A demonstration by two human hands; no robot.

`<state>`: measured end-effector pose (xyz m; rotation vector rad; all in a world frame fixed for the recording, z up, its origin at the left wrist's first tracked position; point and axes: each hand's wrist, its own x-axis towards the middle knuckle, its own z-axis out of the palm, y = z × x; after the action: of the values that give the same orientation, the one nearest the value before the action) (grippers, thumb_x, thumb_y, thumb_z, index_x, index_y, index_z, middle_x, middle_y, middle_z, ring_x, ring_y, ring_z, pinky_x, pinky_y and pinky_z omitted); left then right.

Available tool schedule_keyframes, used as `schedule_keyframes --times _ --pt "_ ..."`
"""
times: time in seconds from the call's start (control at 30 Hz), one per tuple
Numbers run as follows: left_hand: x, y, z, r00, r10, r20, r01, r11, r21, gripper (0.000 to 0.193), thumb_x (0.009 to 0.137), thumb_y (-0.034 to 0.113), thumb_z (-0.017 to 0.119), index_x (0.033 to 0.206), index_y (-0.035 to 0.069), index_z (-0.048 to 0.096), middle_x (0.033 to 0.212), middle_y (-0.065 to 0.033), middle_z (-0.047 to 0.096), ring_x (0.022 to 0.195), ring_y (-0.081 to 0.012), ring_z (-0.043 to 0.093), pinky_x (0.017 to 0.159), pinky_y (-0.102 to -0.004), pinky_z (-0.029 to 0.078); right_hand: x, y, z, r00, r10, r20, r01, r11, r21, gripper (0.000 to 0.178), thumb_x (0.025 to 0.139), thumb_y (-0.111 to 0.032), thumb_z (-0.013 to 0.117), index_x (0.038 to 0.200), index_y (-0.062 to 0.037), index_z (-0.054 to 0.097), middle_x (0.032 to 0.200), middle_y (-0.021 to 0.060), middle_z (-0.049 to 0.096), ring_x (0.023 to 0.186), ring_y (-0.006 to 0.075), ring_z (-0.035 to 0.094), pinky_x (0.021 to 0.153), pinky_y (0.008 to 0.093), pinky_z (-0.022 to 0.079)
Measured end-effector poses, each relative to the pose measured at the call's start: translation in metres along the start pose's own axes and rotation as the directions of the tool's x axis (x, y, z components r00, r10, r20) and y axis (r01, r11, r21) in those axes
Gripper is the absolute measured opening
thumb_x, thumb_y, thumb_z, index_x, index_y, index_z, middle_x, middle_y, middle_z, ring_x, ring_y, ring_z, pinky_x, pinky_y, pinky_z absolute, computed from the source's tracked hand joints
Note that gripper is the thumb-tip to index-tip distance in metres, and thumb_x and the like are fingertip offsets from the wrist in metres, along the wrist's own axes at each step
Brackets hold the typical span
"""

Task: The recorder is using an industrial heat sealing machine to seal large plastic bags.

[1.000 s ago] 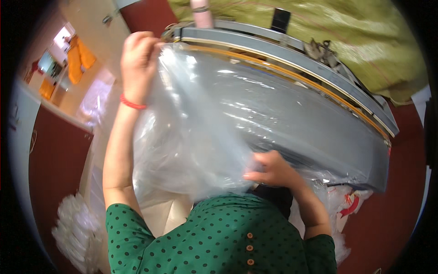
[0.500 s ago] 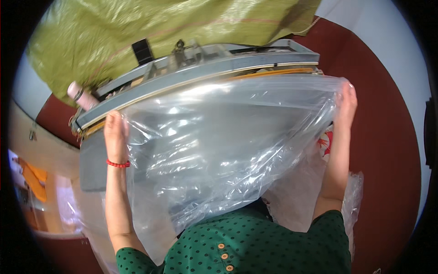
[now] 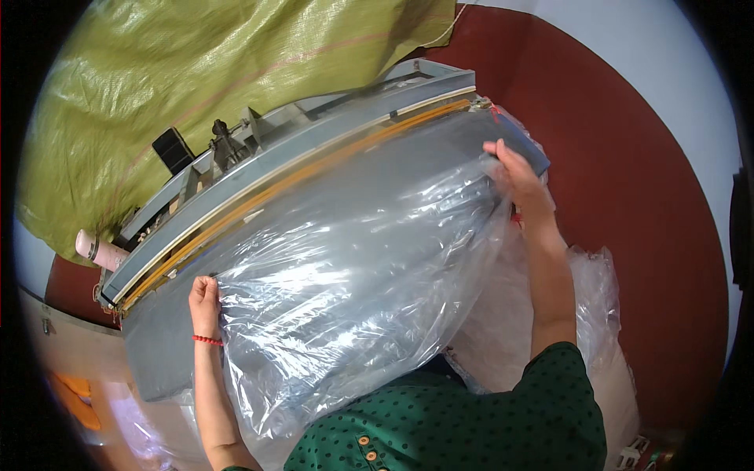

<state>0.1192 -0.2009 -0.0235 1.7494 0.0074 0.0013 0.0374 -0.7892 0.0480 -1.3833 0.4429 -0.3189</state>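
A large clear plastic sheet (image 3: 330,302) is stretched between my hands over a grey tabletop (image 3: 157,337). Its surface is wrinkled and shiny, and its lower part hangs against my front. My left hand (image 3: 205,306), with a red beaded bracelet at the wrist, pinches the sheet's left edge. Near the far right end of the tabletop, my right hand (image 3: 516,174) is closed on the sheet's right corner, thumb and index finger toward the far side. Whether the sheet has one layer or two, I cannot tell.
Along the tabletop's far side runs a long grey metal frame (image 3: 345,129) with an orange strip (image 3: 314,173). A pink bottle (image 3: 98,250) and a black rectangular object (image 3: 173,151) are by it. Behind lies yellow-green tarp (image 3: 259,55). More clear plastic (image 3: 597,314) hangs at right.
Both hands have come nearer to my body, the left more so, and the sheet has slackened and slid back off the metal frame. The view has turned, so the frame now slants more.
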Motion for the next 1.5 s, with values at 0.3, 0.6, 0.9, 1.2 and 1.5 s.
schedule_keyframes --times 0.3,0.6,0.9,1.2,1.5 --pt "-0.006 0.007 0.007 0.996 0.072 0.045 -0.076 0.993 0.091 0.015 0.087 0.017 0.048 0.074 0.011 0.047 0.06 0.0086 0.036 0.051 -0.0013 0.029 0.044 -0.017 0.023 0.042 0.06 -0.049 0.968 -0.247 -0.036 0.208 0.877 -0.433 0.031 0.073 -0.012 0.065 0.099 -0.0007 0.054 0.065 0.0014 0.056 0.054 0.0071 0.049 0.052 0.02 0.039" --pt "-0.012 0.007 0.01 0.989 0.118 0.093 -0.134 0.975 0.178 0.014 0.085 0.014 0.051 0.072 0.009 0.047 0.06 0.0089 0.037 0.051 -0.0007 0.029 0.043 -0.0166 0.023 -0.031 0.09 -0.076 0.921 -0.341 -0.189 0.179 0.801 -0.571 0.029 0.07 -0.011 0.066 0.095 0.0009 0.056 0.061 0.0024 0.055 0.053 0.0081 0.052 0.045 0.0215 0.039" --pt "-0.012 0.008 0.005 0.987 0.115 0.109 -0.132 0.978 0.163 0.013 0.084 0.012 0.052 0.073 0.008 0.048 0.059 0.0084 0.04 0.048 -0.0001 0.031 0.041 -0.016 0.024 -0.046 0.071 -0.065 0.854 -0.497 -0.153 0.017 0.32 -0.947 0.019 0.072 -0.02 0.062 0.084 -0.006 0.058 0.07 0.0089 0.059 0.065 0.0241 0.058 0.056 0.0344 0.044" --pt "-0.015 0.012 0.011 0.992 0.086 0.093 -0.099 0.984 0.15 0.014 0.085 0.015 0.053 0.074 0.008 0.048 0.058 0.0079 0.039 0.047 -0.0002 0.031 0.04 -0.0162 0.025 0.087 0.04 0.047 0.858 -0.404 -0.317 -0.083 0.5 -0.862 0.029 0.067 -0.035 0.066 0.076 -0.0082 0.061 0.083 0.0105 0.058 0.082 0.0279 0.055 0.071 0.0393 0.043" --pt "-0.015 0.012 0.01 0.996 0.088 0.023 -0.087 0.995 -0.053 0.012 0.088 0.017 0.047 0.078 0.01 0.044 0.056 0.0047 0.041 0.045 -0.0017 0.033 0.039 -0.016 0.026 0.102 0.069 0.063 0.804 -0.527 -0.276 -0.052 0.401 -0.915 0.022 0.063 -0.028 0.07 0.076 -0.011 0.063 0.088 0.0074 0.056 0.09 0.0249 0.053 0.074 0.0396 0.042"
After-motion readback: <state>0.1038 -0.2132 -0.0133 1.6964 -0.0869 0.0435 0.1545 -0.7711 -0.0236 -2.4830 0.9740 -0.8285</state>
